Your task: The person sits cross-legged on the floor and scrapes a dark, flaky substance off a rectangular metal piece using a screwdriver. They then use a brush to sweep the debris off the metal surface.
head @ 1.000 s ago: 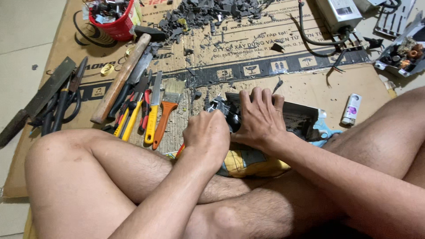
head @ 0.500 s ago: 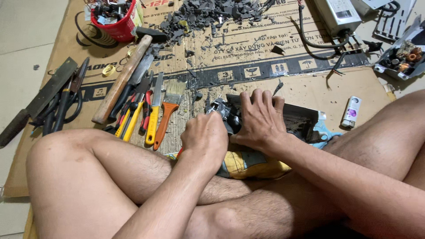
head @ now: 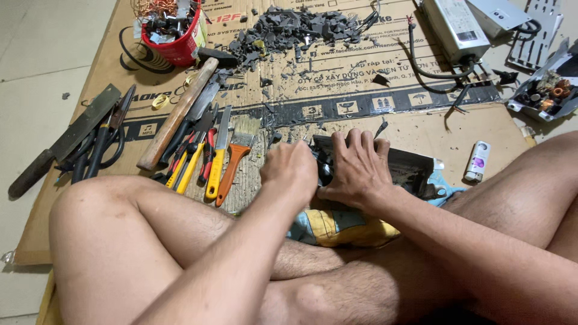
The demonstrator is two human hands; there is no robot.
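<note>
The right hand (head: 355,171) lies spread, palm down, on a dark metal open-topped box (head: 409,168) resting on a yellow and blue cloth (head: 337,225) over the crossed legs. The left hand (head: 290,171), just beside it, is curled into a fist at the box's left end; what it grips I cannot tell. Left of both hands lie an orange-handled paintbrush (head: 236,153) and a yellow-handled knife (head: 218,157) on the brown cardboard sheet (head: 361,78).

Object: dark grey, open-topped rectangular metal casing (head: 409,168)
Pose: laid flat, long side across the view
Location: on brown cardboard, partly covered by both hands
Contents: largely hidden
</note>
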